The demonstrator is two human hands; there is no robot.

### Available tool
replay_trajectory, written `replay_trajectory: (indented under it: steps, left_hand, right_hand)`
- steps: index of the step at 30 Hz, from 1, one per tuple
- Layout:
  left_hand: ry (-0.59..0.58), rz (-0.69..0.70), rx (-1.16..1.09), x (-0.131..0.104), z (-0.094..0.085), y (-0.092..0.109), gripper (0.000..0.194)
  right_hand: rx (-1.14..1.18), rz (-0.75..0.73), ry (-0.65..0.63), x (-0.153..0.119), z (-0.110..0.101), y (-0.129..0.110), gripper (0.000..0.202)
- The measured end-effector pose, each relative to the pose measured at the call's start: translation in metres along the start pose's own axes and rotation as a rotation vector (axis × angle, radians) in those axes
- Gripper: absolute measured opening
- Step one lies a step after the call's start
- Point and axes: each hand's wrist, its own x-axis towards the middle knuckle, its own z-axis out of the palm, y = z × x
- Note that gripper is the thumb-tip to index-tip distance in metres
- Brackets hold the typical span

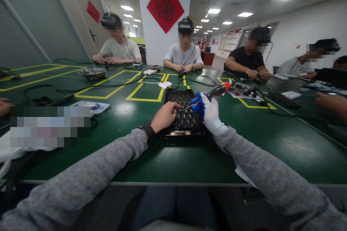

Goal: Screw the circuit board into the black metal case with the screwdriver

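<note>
A black plastic casing [182,97] lies in front of me, its inside dark with rows of small shiny shapes. Across it my right hand [207,110], in a white and blue glove, grips a screwdriver [219,90] with a red and black handle. The shaft slants down to the left, its tip close to my left fingertips. My left hand [166,116] is bare, with a dark watch at the wrist. Its fingers are bent together over the casing's left side; anything pinched between them is too small to make out. Along the casing's near edge runs a pale strip [179,133].
The green table [121,166] carries yellow tape outlines and black cables. A metal bowl [92,73] stands at the left, with bagged items nearer. Tools and parts [241,88] lie on the right. Several people in headsets sit around the table; another person's hand [332,104] is at right.
</note>
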Motion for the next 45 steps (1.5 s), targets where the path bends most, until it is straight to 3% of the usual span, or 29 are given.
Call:
replay_trajectory:
  steps: [4, 10, 23, 35, 45]
  left_hand:
    - [-0.091, -0.016, -0.001, 0.000, 0.000, 0.001, 0.018]
    - [-0.121, -0.044, 0.016, 0.001, -0.002, 0.003, 0.020]
    - [-0.126, -0.093, -0.032, 0.002, -0.003, 0.004, 0.033]
    - [-0.138, -0.081, -0.060, 0.002, -0.004, 0.004, 0.030]
    - [-0.114, -0.041, -0.023, 0.002, -0.007, 0.009, 0.030]
  right_hand:
    - [0.026, -0.003, 0.037, 0.001, -0.002, 0.001, 0.037]
    - [0.027, -0.021, 0.047, 0.000, -0.002, 0.001, 0.036]
    - [0.049, -0.027, 0.047, -0.001, 0.000, -0.001, 0.034]
    - [0.061, -0.115, 0.115, -0.004, -0.001, -0.004, 0.036]
    - [-0.027, -0.136, 0.012, -0.012, 0.004, -0.013, 0.036]
